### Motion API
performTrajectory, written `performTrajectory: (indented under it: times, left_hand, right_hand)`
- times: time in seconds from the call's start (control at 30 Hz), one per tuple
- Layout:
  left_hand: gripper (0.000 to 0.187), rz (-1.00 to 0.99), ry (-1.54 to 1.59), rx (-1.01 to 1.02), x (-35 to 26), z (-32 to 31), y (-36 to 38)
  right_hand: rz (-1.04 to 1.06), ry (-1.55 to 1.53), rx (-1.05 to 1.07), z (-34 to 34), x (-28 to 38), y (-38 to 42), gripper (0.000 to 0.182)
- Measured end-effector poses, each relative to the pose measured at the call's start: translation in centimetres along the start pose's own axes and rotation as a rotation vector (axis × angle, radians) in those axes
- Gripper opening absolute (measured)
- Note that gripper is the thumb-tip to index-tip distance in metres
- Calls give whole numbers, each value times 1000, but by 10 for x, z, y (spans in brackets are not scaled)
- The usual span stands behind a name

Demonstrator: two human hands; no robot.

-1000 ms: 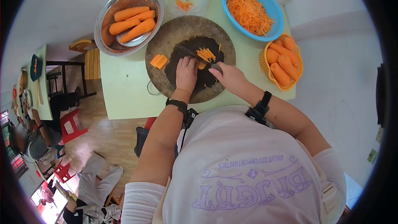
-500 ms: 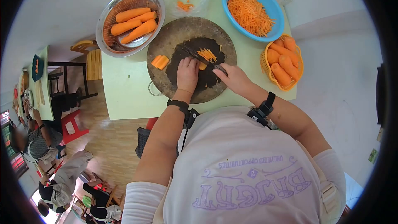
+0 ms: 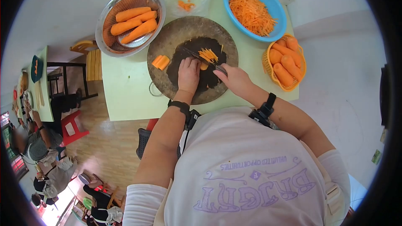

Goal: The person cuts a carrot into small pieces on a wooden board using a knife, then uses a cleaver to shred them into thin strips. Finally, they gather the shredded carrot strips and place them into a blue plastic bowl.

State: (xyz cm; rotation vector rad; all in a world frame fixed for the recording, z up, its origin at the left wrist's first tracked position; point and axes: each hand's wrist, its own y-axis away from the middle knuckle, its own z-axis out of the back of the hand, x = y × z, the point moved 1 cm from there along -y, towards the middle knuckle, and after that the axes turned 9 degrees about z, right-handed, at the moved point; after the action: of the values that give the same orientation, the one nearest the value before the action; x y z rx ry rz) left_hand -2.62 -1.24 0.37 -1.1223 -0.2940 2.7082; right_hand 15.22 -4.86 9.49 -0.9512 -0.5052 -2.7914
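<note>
My right hand is wrapped round the handle of a dark-bladed kitchen knife, whose blade reaches left across the round chopping board. Close beside the blade, the curled fingers of my left hand press on a piece of carrot, partly hidden under the fingertips. Thin carrot strips lie just beyond the blade on the dark wet patch. Cut carrot chunks rest on the board's left side.
Whole carrots fill a steel colander at back left and a yellow basket at right. A blue basin holds shredded carrot. Behind the board lies a plastic bag with carrot bits. Several people are at lower left, near a red stool.
My hands and the knife have stayed almost in place, with only a slight shift of the view. In the background at lower left, a person has moved.
</note>
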Motion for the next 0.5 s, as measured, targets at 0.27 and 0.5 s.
performTrajectory:
  times: [0.27, 0.5]
  left_hand:
    - [10, 10, -3, -4, 3, -1, 1]
    - [8, 20, 2, 6, 3, -1, 0]
  right_hand:
    - [-2, -10, -17, -6, -8, -7, 41]
    - [6, -94, 5, 6, -4, 9, 40]
